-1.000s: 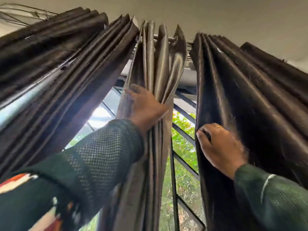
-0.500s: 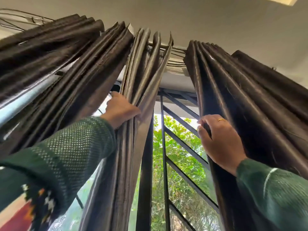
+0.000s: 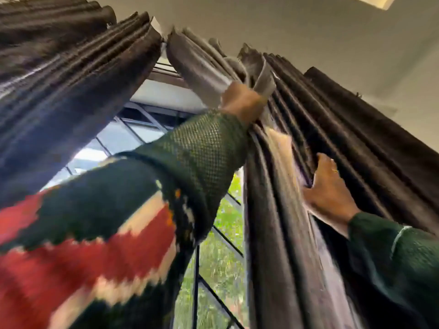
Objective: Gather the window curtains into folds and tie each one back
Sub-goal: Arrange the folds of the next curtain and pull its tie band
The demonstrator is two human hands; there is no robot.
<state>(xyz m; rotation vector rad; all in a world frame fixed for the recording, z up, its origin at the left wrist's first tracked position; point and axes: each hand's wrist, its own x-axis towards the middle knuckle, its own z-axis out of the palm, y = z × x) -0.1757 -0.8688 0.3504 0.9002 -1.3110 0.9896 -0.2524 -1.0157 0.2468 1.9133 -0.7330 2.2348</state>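
Note:
Dark brown pleated curtains hang from the top of a window, seen from below. The middle curtain panel [image 3: 202,65], with a paler lining, is bunched against the right curtain [image 3: 356,129]. My left hand [image 3: 241,103] reaches high and grips the folds of that middle panel where it meets the right curtain. My right hand [image 3: 329,193], a ring on one finger, is lower and grips the edge folds of the right curtain, fingers tucked between pleats. Another brown curtain [image 3: 59,86] hangs at the left. The picture is blurred by motion.
Behind the gap is a window with a dark metal grille [image 3: 196,276] and green foliage outside. A pale ceiling [image 3: 285,24] spans above, with a light panel [image 3: 373,1] at the top right. My patterned green and red sleeve [image 3: 107,233] fills the lower left.
My left hand has carried the middle panel from the left side across to the right curtain and higher up. The window gap now lies left of the gathered folds. My right hand kept its grip.

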